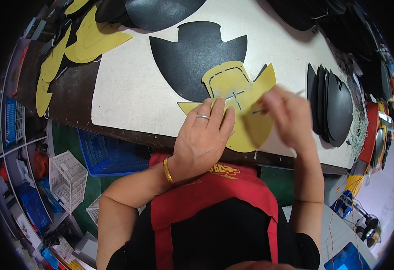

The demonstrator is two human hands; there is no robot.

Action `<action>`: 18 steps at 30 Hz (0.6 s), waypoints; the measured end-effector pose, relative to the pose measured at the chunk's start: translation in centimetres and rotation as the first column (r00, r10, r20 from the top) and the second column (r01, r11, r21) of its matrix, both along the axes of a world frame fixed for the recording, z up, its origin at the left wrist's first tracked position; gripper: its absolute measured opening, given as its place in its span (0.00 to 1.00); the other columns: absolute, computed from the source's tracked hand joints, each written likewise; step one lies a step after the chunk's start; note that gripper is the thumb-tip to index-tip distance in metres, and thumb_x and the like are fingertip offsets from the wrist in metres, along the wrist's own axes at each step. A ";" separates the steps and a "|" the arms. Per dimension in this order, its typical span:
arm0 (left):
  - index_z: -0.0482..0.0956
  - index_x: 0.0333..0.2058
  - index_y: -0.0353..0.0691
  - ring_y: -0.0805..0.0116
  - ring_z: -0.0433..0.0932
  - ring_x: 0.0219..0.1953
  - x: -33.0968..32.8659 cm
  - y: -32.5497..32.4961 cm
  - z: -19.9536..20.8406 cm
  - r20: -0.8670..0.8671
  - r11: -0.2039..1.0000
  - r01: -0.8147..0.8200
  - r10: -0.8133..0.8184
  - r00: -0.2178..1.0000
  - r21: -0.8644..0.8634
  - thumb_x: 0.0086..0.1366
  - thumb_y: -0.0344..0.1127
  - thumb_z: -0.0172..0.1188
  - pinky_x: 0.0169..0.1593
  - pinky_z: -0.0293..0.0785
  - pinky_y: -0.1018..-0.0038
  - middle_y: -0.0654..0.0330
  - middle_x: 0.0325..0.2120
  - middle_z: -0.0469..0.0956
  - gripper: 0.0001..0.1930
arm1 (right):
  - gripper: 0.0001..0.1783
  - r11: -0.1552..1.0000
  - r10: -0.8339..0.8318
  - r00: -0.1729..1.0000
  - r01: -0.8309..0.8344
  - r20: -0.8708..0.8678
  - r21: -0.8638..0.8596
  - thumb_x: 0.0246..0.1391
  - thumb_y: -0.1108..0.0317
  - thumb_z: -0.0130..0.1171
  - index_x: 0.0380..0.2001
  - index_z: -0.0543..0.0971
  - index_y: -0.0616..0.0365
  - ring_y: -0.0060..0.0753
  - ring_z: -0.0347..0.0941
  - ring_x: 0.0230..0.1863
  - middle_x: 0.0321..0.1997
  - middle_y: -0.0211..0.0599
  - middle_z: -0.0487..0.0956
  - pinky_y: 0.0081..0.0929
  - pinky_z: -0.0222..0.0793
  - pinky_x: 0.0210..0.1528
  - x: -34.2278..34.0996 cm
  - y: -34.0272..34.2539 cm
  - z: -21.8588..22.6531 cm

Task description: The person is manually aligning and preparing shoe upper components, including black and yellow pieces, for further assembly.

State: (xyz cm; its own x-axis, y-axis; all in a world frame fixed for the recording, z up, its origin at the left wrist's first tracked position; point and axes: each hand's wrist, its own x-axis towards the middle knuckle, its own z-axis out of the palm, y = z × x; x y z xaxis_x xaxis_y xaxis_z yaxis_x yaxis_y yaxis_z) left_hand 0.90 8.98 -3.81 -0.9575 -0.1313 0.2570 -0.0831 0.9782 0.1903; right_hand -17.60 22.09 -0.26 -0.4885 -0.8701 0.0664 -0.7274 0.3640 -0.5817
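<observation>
A yellow template (244, 132) with slotted outlines cut through it lies near the table's front edge. Under its upper part a black piece shows at the edges. My left hand (201, 135) rests on the template's left side, fingers stretched out and pressing it down, a ring and a bracelet on that arm. My right hand (291, 117), smeared by motion, grips a thin pen (257, 111) with its tip over the template's right part, right of the cross-shaped slots. Whether the tip touches cannot be seen. Just behind the template lies a larger black cut piece (194, 56), partly covered by it.
A row of black pieces (338, 112) stands at the table's right, beside tangled pale thread (358, 130). More yellow templates (91, 40) lie at the far left, and black pieces (161, 13) at the back. A blue crate (111, 153) sits below the white tabletop (125, 90).
</observation>
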 end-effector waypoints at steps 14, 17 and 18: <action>0.76 0.51 0.42 0.52 0.68 0.60 -0.5 -3.0 0.5 -0.205 0.990 0.074 -0.049 0.977 0.118 0.55 0.34 0.69 0.61 0.62 0.56 0.54 0.54 0.71 0.24 | 0.13 0.849 -0.294 0.945 0.326 0.142 -0.415 0.64 0.71 0.54 0.47 0.82 0.64 0.24 0.80 0.39 0.40 0.34 0.85 0.22 0.75 0.42 -8.0 14.0 -1.0; 0.77 0.44 0.41 0.53 0.69 0.56 -1.1 -6.5 0.3 -0.174 0.999 -0.029 0.026 0.984 -0.017 0.57 0.36 0.66 0.60 0.63 0.57 0.57 0.47 0.74 0.17 | 0.16 0.654 -0.724 0.688 0.706 0.047 -0.271 0.68 0.64 0.54 0.49 0.81 0.64 0.23 0.78 0.44 0.42 0.34 0.84 0.21 0.72 0.47 -15.7 23.6 2.5; 0.77 0.43 0.42 0.54 0.71 0.54 -1.6 -7.1 0.0 -0.158 1.000 -0.007 0.006 0.987 -0.004 0.57 0.37 0.66 0.59 0.64 0.57 0.57 0.45 0.75 0.16 | 0.17 0.658 -0.751 0.657 0.737 -0.062 -0.155 0.68 0.64 0.53 0.52 0.80 0.64 0.22 0.78 0.47 0.45 0.34 0.84 0.20 0.71 0.50 -17.8 27.0 2.1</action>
State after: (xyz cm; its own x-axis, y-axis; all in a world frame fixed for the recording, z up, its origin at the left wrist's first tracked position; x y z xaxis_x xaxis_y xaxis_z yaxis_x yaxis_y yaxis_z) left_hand -0.66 1.93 -3.80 -0.9038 -0.1355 0.4059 -0.0584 0.9787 0.1967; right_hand -35.42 49.13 1.89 -0.9519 -0.2018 0.2306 -0.3013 0.7530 -0.5850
